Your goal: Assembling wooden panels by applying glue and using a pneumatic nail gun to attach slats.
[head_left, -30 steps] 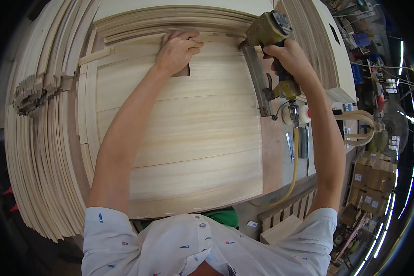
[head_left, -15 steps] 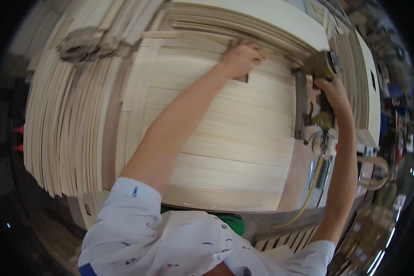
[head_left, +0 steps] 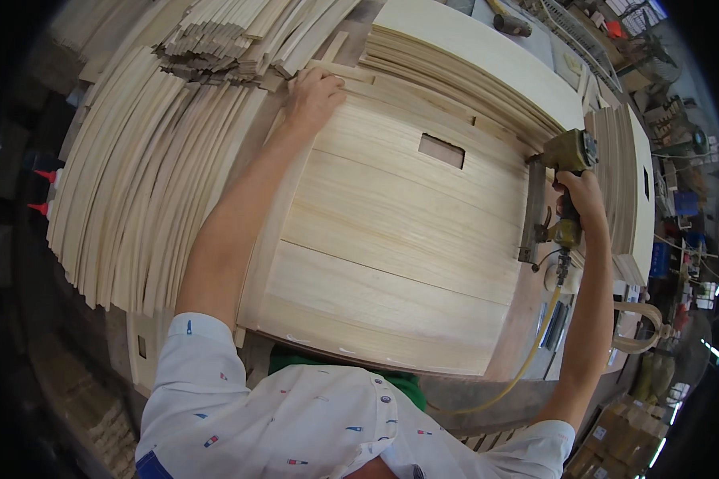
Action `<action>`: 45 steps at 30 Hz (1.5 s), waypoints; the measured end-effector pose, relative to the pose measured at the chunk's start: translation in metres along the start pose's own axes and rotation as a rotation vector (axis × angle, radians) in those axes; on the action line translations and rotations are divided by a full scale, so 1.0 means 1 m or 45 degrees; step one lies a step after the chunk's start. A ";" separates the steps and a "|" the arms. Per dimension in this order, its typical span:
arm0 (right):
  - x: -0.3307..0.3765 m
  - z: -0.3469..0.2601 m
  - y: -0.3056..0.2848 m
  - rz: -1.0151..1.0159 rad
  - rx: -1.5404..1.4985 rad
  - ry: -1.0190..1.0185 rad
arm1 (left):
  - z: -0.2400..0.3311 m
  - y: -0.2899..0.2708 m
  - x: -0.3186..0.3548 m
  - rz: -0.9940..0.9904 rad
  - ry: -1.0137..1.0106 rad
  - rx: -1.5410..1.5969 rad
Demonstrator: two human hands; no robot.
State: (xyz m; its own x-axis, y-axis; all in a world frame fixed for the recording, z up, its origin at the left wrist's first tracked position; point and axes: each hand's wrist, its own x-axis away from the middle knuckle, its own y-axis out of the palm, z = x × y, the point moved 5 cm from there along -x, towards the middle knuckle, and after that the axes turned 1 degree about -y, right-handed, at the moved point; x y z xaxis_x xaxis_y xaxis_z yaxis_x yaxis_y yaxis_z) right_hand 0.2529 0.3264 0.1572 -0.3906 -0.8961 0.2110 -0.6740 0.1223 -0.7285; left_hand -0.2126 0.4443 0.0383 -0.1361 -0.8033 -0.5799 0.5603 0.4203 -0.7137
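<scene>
A pale plank panel point(head_left: 391, 215) with a rectangular cutout lies in front of me, narrow wooden strips along its left and far edges. My left hand point(head_left: 315, 100) is at its far left corner, fingers bent and closed over the end of a wooden strip point(head_left: 359, 73); the fingertips are partly hidden. At the panel's right edge, my right hand point(head_left: 583, 195) is wrapped round the handle of an air nail gun point(head_left: 569, 150). Its long magazine lies along that edge, and a yellow air hose point(head_left: 545, 323) runs from the handle toward me.
Many thin wooden strips point(head_left: 128, 191) are stacked at the left. Stacked boards point(head_left: 479, 60) stand beyond the panel, with more panels point(head_left: 627, 191) at the right. A hammer point(head_left: 511, 24) lies at the far side. Cardboard boxes point(head_left: 627, 435) are at the lower right.
My left hand has moved left from near the cutout to the far left corner, uncovering the cutout. My right hand still holds the nail gun at the right edge. The view has shifted somewhat.
</scene>
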 end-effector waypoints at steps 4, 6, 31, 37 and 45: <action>0.005 -0.005 0.001 0.029 -0.015 0.006 | 0.002 0.005 -0.015 -0.019 -0.094 0.013; 0.011 -0.009 -0.002 0.076 -0.014 -0.013 | 0.000 0.007 -0.018 -0.056 -0.158 0.096; 0.012 -0.245 0.210 -0.571 0.051 -0.514 | -0.005 0.006 -0.018 0.022 -0.098 0.193; 0.014 -0.231 0.197 -0.527 0.068 -0.590 | -0.010 0.009 -0.016 0.006 -0.157 0.169; 0.013 -0.168 0.137 -0.398 0.120 -0.385 | -0.009 0.011 -0.017 0.128 -0.054 0.127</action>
State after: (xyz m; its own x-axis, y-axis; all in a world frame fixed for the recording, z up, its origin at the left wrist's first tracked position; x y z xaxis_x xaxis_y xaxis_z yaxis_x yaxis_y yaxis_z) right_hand 0.0501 0.4037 0.1697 0.0331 -0.9701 0.2405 -0.6650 -0.2009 -0.7193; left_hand -0.2119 0.4663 0.0371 -0.0415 -0.7774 -0.6276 0.6483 0.4570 -0.6090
